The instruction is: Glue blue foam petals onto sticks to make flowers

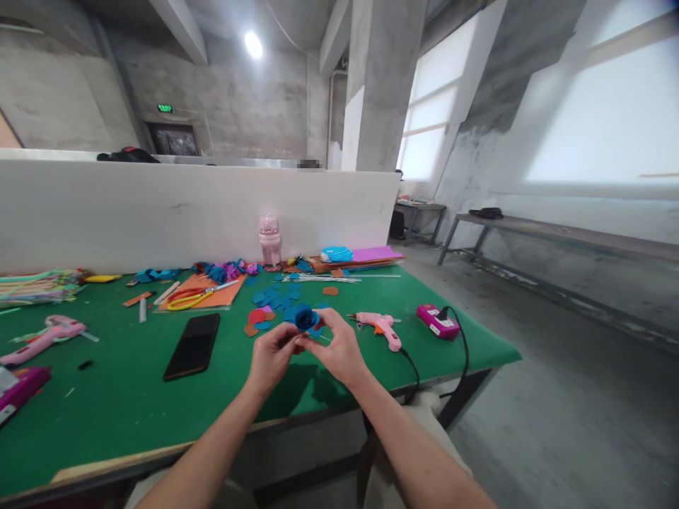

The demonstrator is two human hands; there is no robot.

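A blue paper flower (305,318) with a dark spiral centre is held up over the front of the green table. My left hand (273,353) pinches it low on its left side, fingers closed. On the other side my right hand (337,346) curls round the petals, its thumb meeting the left fingertips beneath the bloom. A thin pale stem seems to show near the right fingers. Loose blue paper petals (279,297) lie scattered just behind the hands, with a red paper disc (256,316) and brown pieces among them. Right of my hands rests a pink hot glue gun (379,326).
A magenta power socket (438,322) with a black cord sits at the right. To the left lie a black phone (192,346), scissors (196,297) on orange paper and another pink glue gun (50,339). A pink bottle (270,242) stands by the white partition (159,212).
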